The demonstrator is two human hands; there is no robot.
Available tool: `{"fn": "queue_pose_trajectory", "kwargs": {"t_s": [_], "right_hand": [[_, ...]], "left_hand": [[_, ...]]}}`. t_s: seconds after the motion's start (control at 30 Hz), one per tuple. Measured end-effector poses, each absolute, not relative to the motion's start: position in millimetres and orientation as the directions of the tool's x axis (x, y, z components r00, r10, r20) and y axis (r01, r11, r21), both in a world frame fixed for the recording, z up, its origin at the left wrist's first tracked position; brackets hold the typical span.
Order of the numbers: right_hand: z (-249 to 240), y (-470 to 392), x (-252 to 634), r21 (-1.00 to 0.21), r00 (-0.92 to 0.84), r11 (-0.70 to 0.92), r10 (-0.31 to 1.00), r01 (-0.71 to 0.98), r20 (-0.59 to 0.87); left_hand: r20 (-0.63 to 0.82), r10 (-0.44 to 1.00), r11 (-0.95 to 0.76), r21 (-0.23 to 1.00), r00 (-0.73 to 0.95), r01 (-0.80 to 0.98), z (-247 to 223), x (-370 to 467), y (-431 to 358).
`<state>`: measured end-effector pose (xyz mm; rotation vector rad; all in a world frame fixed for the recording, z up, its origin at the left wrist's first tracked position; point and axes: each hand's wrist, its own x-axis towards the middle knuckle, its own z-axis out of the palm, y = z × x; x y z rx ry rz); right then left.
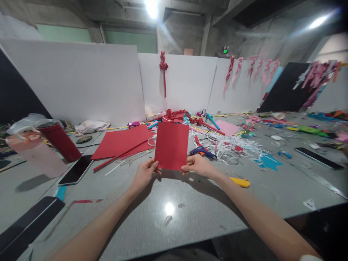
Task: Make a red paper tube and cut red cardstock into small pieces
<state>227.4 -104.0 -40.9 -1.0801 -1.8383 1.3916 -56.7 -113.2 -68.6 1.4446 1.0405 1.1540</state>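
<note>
A flat red sheet of paper (172,145) is held up above the grey table, tilted toward me. My left hand (146,171) pinches its lower left corner between thumb and fingers. At the lower right corner, my right hand (198,165) grips it the same way. Behind the right hand lies a dark blue glue gun (203,152). To the left of the sheet, larger red paper (122,139) rests on the table with a thin red stick (119,156) across it.
White paper scraps (231,146) and a blue paper piece (269,162) lie to the right, with a yellow-handled tool (239,182) nearer me. Phones (77,169) and a red tumbler (60,140) stand or lie left. Red ribbon decorations (164,67) hang on the white partition (187,79).
</note>
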Motion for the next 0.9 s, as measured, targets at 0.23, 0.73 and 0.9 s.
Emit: {"fn": "queue_pose_trajectory", "kwargs": {"t_s": [0.23,0.73,0.9], "right_hand": [[-32.2,-105.9,226.4,-0.947,-0.267,0.221,0.951,0.232,0.156],[-20.7,-130.5,221.5,-0.930,-0.675,0.185,0.733,0.318,-0.085],[-21.2,-128.1,220.4,-0.938,-0.640,0.208,0.768,0.276,-0.018]], "left_hand": [[0.085,0.958,-0.099,0.994,0.273,0.038,-69.5,-49.2,-120.3],[0.179,0.982,-0.183,0.981,-0.060,-0.065,-47.7,-51.8,-130.8],[0.166,0.986,-0.162,0.983,0.033,-0.087,-47.8,-50.1,-131.9]]}}
